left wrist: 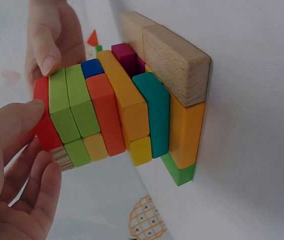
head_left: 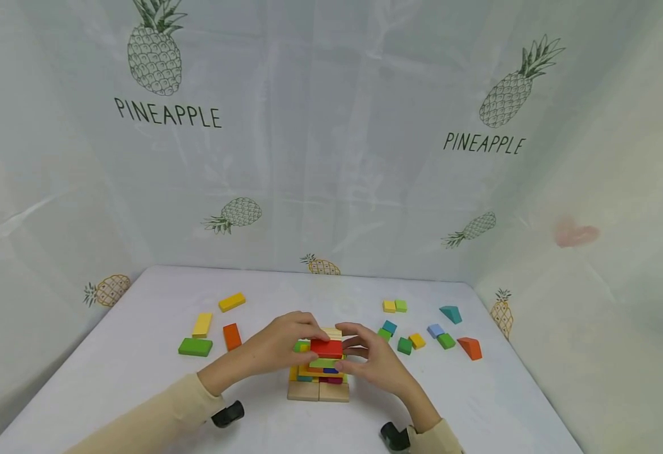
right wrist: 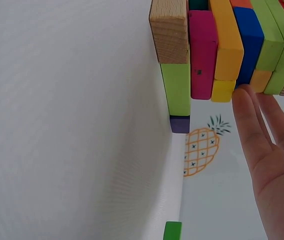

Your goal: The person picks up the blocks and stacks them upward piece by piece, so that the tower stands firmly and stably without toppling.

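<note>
A stepped stack of coloured wooden blocks stands at the middle of the table, with natural wood blocks (head_left: 303, 391) along its near base. My left hand (head_left: 286, 340) pinches the red block (head_left: 326, 349) at the top, its thumb against one end. Just under the red one lie light green blocks (left wrist: 79, 102), then orange and blue (right wrist: 248, 42) ones. Around the right side of the stack is my right hand (head_left: 375, 358), thumb at the end of a light green block. The right wrist view shows its fingers fairly straight beside the upper layers.
Loose yellow, orange and green blocks (head_left: 195, 347) lie left of the stack. On the right are several small cubes (head_left: 404, 345), a teal triangular block (head_left: 451, 314) and an orange-red one (head_left: 470, 348). A pineapple-print curtain (head_left: 331, 157) hangs behind the white table (head_left: 110, 378).
</note>
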`<action>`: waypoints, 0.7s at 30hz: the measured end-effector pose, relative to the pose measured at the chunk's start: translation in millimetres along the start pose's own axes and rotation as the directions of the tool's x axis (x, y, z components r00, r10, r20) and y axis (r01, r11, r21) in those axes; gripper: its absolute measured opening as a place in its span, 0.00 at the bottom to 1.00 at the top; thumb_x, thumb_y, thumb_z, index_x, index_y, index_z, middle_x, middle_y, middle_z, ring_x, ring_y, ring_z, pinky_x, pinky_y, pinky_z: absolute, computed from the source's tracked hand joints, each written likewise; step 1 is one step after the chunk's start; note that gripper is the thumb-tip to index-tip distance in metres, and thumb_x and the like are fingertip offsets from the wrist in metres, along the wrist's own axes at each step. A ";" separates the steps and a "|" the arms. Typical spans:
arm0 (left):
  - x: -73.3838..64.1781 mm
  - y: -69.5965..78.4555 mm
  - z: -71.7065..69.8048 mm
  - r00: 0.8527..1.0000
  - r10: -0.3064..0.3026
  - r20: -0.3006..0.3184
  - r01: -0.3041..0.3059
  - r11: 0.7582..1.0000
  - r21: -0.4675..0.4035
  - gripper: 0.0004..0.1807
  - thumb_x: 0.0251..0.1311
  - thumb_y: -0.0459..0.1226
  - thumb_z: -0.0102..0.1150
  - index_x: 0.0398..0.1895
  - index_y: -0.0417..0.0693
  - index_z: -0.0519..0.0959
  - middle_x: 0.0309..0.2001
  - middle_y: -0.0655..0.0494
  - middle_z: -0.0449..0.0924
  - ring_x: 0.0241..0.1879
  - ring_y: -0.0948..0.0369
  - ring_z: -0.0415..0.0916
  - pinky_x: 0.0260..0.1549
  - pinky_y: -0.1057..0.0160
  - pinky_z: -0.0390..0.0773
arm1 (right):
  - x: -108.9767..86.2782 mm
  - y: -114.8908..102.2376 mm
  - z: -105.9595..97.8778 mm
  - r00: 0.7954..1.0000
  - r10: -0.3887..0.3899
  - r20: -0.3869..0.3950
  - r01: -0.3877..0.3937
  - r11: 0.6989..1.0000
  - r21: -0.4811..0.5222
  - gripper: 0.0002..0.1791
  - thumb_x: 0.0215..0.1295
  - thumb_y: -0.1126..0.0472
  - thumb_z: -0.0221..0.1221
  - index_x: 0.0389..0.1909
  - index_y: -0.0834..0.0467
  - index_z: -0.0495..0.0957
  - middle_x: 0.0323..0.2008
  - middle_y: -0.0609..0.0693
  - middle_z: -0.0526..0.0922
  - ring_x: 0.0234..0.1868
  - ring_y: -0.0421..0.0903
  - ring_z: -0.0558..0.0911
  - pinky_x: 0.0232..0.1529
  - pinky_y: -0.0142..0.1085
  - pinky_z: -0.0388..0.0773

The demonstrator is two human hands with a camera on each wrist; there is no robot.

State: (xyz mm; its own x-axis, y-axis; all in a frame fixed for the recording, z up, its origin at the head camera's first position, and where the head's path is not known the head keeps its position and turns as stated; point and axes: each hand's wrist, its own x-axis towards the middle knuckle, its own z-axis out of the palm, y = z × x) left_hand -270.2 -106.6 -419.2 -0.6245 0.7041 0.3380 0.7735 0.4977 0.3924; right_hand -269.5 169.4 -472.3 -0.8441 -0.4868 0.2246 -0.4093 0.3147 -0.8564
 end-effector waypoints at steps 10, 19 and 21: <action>-0.4 -1.7 1.9 1.000 -0.019 -0.010 0.019 1.000 -0.009 0.16 0.64 0.41 0.76 0.55 0.56 0.89 0.47 0.68 0.81 0.49 0.69 0.77 0.53 0.66 0.83 | 0.6 -0.9 0.4 1.000 -0.004 0.000 0.004 1.000 0.005 0.37 0.65 0.55 0.75 0.73 0.43 0.72 0.66 0.50 0.78 0.60 0.56 0.84 0.63 0.41 0.82; -4.5 -5.9 -0.6 0.999 -0.033 -0.016 0.032 0.998 -0.051 0.20 0.65 0.45 0.75 0.60 0.58 0.86 0.49 0.69 0.82 0.50 0.67 0.79 0.53 0.65 0.84 | 0.5 -0.6 0.8 1.000 -0.002 -0.002 0.002 1.000 0.008 0.39 0.66 0.55 0.75 0.75 0.55 0.70 0.65 0.51 0.79 0.60 0.56 0.84 0.63 0.43 0.82; -6.9 -10.8 -4.8 0.999 -0.040 -0.037 0.038 0.998 -0.059 0.21 0.66 0.46 0.74 0.61 0.58 0.85 0.50 0.69 0.83 0.49 0.67 0.79 0.52 0.65 0.84 | 0.5 -0.4 1.2 1.000 -0.005 -0.004 0.005 1.000 0.013 0.38 0.66 0.56 0.75 0.75 0.53 0.71 0.66 0.50 0.78 0.60 0.57 0.83 0.63 0.43 0.82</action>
State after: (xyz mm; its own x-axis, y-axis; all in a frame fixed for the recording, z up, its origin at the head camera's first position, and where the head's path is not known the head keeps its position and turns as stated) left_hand -274.8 -119.3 -421.6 -0.6585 0.6645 0.3534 0.7417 0.4931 0.4547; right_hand -269.3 168.0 -472.4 -0.8434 -0.4853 0.2304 -0.4090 0.3020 -0.8611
